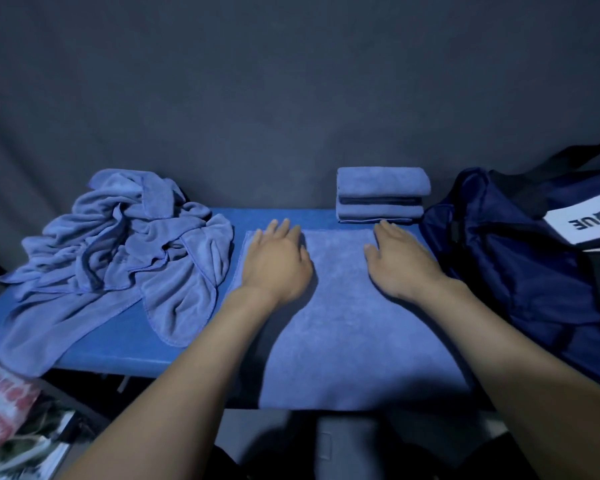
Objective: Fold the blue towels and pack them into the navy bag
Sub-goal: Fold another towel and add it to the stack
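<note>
A blue towel is spread flat on a blue surface, its near edge hanging slightly over the front of the surface. Both bare hands are laid palm down on the far part of this towel, with fingers straight and slightly spread, gripping nothing. The left hand is pressed near the towel's far left corner, and the right hand near its far right corner, so that a bare stretch of towel is seen between them. Just beyond the right hand's fingertips, a stack of folded blue towels is set at the back of the surface, against a dark grey cloth backdrop. To the left of the left hand, a heap of unfolded blue towels is piled, with one edge draped over the front of the surface and another lying just beside the flat towel. To the right of the right hand, the navy bag is placed, close against the towel's right side; a white label with dark letters is seen on it, partly cut off. Printed magazines are seen lower left, below the surface.
</note>
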